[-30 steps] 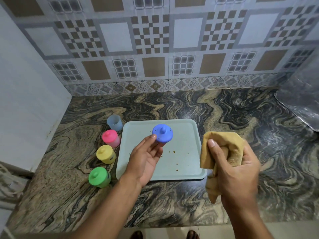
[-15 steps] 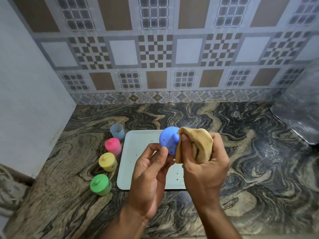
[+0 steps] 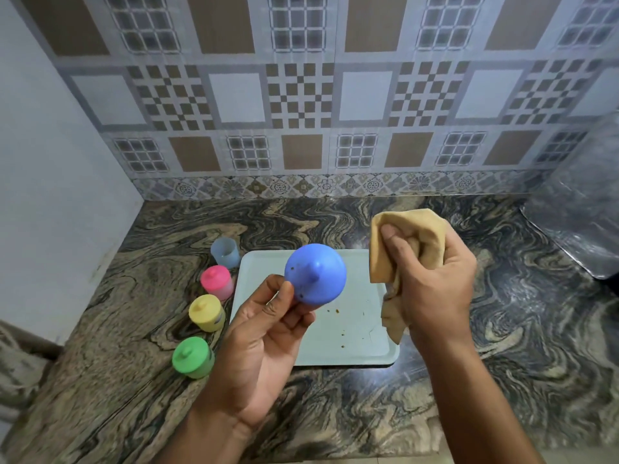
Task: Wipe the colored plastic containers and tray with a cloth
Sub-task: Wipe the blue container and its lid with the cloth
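My left hand (image 3: 264,333) holds a blue lid (image 3: 315,273) with a knob up above the pale tray (image 3: 355,333); the lid shows a few small specks. My right hand (image 3: 435,283) grips a bunched tan cloth (image 3: 405,242) a short way right of the lid, not touching it. The tray lies flat on the counter with brown crumbs on it. Left of the tray stand a lidless pale blue container (image 3: 225,252), a pink one (image 3: 217,283), a yellow one (image 3: 206,312) and a green one (image 3: 192,357), the last three with lids on.
The marbled stone counter (image 3: 502,346) meets a tiled back wall and a plain wall on the left. A shiny metal surface (image 3: 582,229) sits at the far right. The counter's front edge runs along the bottom of the view.
The cloth was pressed against the blue lid half a second ago; my right hand has since pulled it away to the right. The lid's top now faces me.
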